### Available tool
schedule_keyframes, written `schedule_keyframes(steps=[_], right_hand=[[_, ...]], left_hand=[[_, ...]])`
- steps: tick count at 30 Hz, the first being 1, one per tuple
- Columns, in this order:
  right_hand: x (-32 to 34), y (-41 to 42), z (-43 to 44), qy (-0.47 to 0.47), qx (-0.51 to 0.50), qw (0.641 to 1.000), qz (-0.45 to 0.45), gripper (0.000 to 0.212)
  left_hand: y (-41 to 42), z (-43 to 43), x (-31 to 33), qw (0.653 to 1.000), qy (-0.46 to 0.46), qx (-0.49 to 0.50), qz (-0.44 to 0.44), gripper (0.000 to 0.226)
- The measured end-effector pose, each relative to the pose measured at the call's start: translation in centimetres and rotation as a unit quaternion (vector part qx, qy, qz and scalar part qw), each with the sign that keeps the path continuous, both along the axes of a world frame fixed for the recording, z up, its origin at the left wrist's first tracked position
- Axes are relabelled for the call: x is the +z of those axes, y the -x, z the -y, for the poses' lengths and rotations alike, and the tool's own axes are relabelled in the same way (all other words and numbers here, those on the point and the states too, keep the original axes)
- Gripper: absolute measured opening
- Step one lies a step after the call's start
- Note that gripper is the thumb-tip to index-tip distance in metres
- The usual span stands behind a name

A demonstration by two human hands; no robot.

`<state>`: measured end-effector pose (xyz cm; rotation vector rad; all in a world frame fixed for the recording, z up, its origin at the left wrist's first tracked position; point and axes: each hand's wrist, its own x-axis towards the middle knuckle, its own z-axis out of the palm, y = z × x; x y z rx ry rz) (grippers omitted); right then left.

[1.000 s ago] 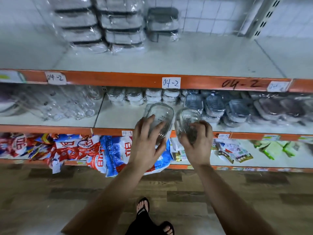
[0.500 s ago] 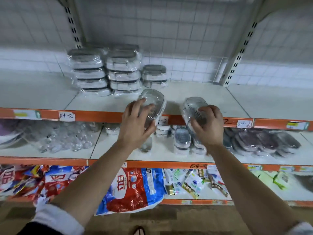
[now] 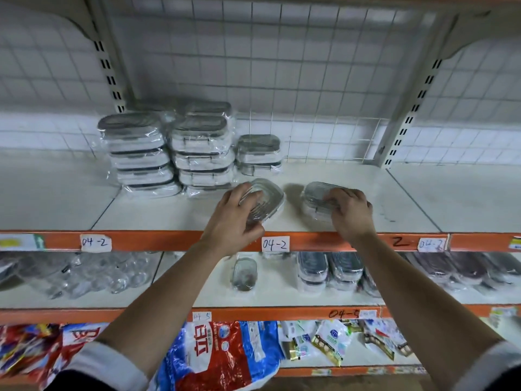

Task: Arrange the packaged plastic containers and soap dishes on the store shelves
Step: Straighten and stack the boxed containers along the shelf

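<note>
- Clear-wrapped, the grey-lidded container sits tilted on the white top shelf, just above the middle "04-2" label. The left hand grips its near end, fingers curled over the lid.
- Above and right of that label lies a second wrapped container, apparently flat on the shelf, though glare blurs its base. The right hand holds it, fingers bent over the near side of the lid.
- Both containers are near each other, not touching.
- Farther back, up and left of the label, stand stacks of wrapped containers.
- Below and right of the label, soap dishes rest on the lower shelf.
</note>
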<state>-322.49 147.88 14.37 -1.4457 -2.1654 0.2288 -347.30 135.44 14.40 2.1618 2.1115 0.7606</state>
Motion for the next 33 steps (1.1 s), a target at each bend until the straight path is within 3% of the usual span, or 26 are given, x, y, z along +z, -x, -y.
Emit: schedule_keyframes(steps=[2, 4, 9, 13, 17, 20, 27, 33], right_hand=[[0.1, 0.6, -0.5, -0.013, -0.006, 0.999, -0.038, 0.027], [0.1, 1.4, -1.3, -0.031, -0.015, 0.998, -0.044, 0.031], [-1.0, 1.7, -2.2, -0.093, -0.037, 0.995, -0.016, 0.033], [-1.2, 1.8, -2.1, -0.096, -0.047, 0.994, -0.024, 0.049], [-1.3, 1.9, -2.1, -0.091, -0.055, 0.994, -0.021, 0.045], [-1.3, 1.8, -2.1, -0.088, -0.052, 0.994, -0.032, 0.041], [-1.3, 1.7, -2.6, -0.062, -0.027, 0.997, -0.024, 0.074], [-1.9, 1.7, -3.0, -0.064, -0.046, 0.997, -0.004, 0.066]], left_hand=[[0.3, -1.1, 0.0, 0.999, 0.019, -0.009, 0.026, 0.064], [0.5, -2.1, 0.2, 0.999, 0.032, -0.007, 0.023, 0.064], [1.1, -3.5, -0.1, 0.997, 0.032, 0.010, -0.066, 0.059], [0.6, -4.5, 0.2, 0.999, 0.033, -0.039, -0.017, 0.057], [-0.1, -5.4, 0.1, 0.998, 0.022, -0.057, -0.033, 0.043], [-0.5, -6.4, -0.3, 0.993, 0.008, -0.021, -0.115, 0.044], [-0.7, -8.6, -1.3, 0.985, 0.031, 0.077, -0.154, 0.057], [-0.7, -11.4, -1.8, 0.978, 0.005, 0.098, -0.185, 0.048]])
